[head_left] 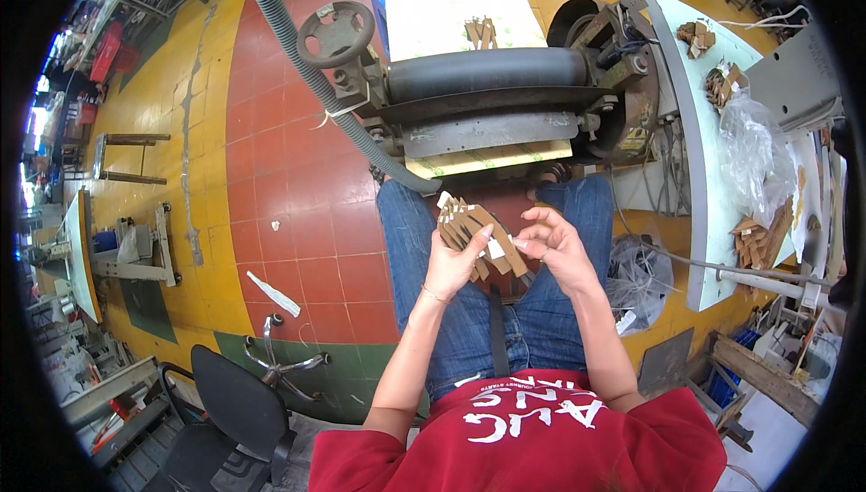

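Observation:
Above my lap, my left hand (454, 264) is closed around a fanned bundle of brown strips (463, 223), leather-like, with small white tags among them. One white tag (495, 248) shows beside my left thumb. My right hand (557, 250) is at the bundle's right side, its thumb and a finger pinched at a small white tag (514, 241) by the outermost strip. The other right fingers are curled above. Just beyond my knees stands a roller machine with a dark roller (487, 73) and a metal plate (492, 135) across its front.
More brown strips (482, 33) lie on the machine's far white sheet (442, 5). A handwheel (336, 34) and grey hose (289, 32) are at its left. To my right, a pale table (708, 257) holds strip piles (758, 244) and a plastic bag (756, 154). An office chair (236, 402) stands behind left.

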Available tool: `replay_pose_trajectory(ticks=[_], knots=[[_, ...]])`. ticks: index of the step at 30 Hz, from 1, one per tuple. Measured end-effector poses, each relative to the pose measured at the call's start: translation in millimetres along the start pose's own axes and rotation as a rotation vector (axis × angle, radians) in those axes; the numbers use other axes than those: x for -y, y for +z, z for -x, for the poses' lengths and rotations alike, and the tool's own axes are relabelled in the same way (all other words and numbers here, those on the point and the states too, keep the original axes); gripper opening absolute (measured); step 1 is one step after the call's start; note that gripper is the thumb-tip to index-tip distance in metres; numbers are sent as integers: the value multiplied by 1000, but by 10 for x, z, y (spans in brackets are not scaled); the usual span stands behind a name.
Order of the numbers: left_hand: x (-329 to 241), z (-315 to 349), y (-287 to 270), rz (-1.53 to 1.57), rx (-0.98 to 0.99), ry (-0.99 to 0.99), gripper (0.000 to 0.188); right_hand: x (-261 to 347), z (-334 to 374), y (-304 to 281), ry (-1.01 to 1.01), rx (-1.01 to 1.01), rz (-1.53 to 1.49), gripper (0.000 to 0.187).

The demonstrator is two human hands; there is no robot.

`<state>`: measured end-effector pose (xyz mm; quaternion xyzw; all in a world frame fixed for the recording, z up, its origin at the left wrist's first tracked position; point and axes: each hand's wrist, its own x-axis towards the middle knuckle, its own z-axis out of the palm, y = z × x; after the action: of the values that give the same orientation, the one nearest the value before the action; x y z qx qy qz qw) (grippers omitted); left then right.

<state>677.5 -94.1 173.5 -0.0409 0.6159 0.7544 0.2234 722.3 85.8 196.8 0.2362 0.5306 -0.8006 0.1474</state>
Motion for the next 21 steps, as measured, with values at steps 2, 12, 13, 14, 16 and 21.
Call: replay_pose_trajectory(ticks=[2,12,13,14,16,21], knots=[[3,-5,-31,10,37,-35,20,-3,10,-7,58,33,-90,19],[25,3,-44,-32,21,-14,20,-57,70,-11,-22,86,392,25],[21,4,-32,-33,12,5,19,-61,69,-22,-5,94,408,25],[16,5,-22,-33,2,25,18,-66,67,-30,-16,94,424,25],[1,12,-11,-33,13,18,18,-73,61,-42,-27,103,435,25],[-6,13,2,-37,20,12,17,-64,60,-50,-54,105,499,24]])
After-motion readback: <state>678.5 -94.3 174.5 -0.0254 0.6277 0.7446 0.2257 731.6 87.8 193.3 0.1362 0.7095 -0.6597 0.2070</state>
